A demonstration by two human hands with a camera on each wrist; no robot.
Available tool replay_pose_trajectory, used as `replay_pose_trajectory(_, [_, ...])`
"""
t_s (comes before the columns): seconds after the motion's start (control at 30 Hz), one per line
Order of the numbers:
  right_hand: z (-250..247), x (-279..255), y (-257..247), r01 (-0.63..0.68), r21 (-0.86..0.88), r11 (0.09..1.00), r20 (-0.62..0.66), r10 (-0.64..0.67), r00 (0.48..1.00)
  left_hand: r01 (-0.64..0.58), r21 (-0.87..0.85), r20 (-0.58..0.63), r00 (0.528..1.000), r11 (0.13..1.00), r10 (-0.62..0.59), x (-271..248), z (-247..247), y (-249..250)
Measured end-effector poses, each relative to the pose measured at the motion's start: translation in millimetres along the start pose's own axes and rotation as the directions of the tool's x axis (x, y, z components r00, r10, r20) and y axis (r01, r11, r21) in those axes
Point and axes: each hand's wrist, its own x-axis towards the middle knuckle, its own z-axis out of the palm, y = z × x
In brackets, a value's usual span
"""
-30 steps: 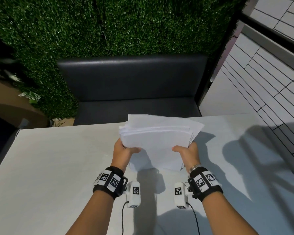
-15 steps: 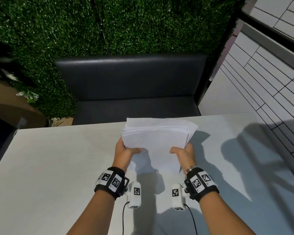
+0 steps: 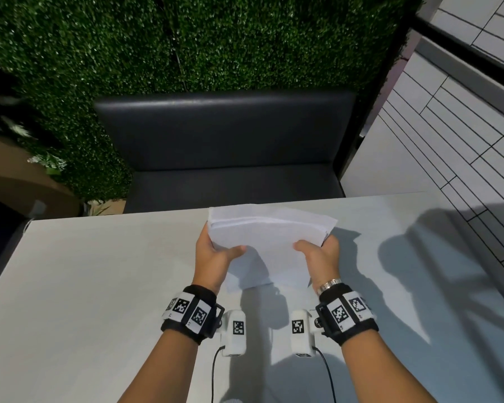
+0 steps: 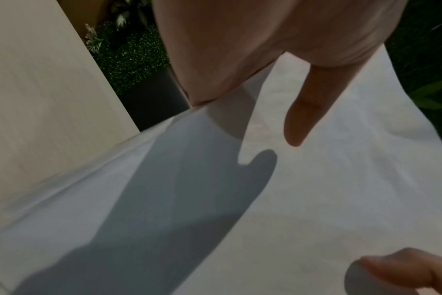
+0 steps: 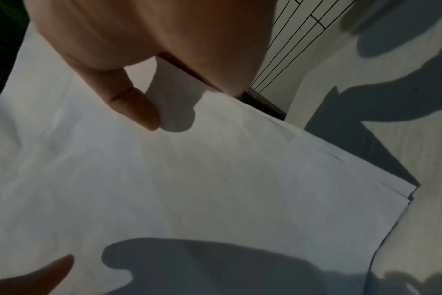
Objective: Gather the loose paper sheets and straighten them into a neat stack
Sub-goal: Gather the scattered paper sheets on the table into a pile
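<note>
A bundle of white paper sheets [image 3: 266, 242] stands nearly upright on the white table [image 3: 85, 286], lower edge on or just above the surface. My left hand [image 3: 213, 254] grips its left side, thumb across the front sheet. My right hand [image 3: 317, 254] grips the right side the same way. The top edges are uneven, with a rear sheet poking out at the upper right. In the left wrist view my thumb [image 4: 300, 111] lies on the sheets [image 4: 316, 199]. In the right wrist view several sheet corners [image 5: 396, 189] fan out, and my thumb [image 5: 136, 107] presses the paper.
A dark padded bench [image 3: 224, 146] stands behind the table's far edge, backed by a green hedge wall [image 3: 157, 39]. White tiled floor [image 3: 448, 135] lies to the right. Shadows fall across the table's right half.
Both hands have drawn closer together with the sheets, and the bundle has dropped lower toward the table. The spread of the top edges looks narrower than a second ago.
</note>
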Motion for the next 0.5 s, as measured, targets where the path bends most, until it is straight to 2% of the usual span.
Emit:
replay_pose_trajectory(0.1, [-0.9, 4.7, 2.5, -0.011, -0.005, 1.000, -0.003, 0.011, 1.000, 0.001, 0.000, 0.003, 1.000, 1.000, -0.001, 1.9, -0.3, -4.4])
replay_pose_trajectory(0.23, [-1.3, 12.8, 25.7, -0.095, -0.182, 0.979, 0.060, 0.107, 0.992, 0.151, 0.060, 0.007, 0.988, 0.987, -0.151, 8.9, -4.9, -27.5])
replay_pose_trajectory(0.33, [0.3, 10.8, 35.5, -0.137, -0.207, 0.969, 0.040, 0.149, 0.988, 0.225, 0.102, -0.002, 0.974, 0.969, -0.226, 9.8, -3.2, -37.6])
replay_pose_trajectory(0.5, [-0.1, 1.3, 25.1, -0.075, -0.116, 0.990, 0.012, 0.077, 0.997, 0.189, -0.003, -0.059, 0.980, 0.982, -0.189, 6.5, -2.1, -33.1])
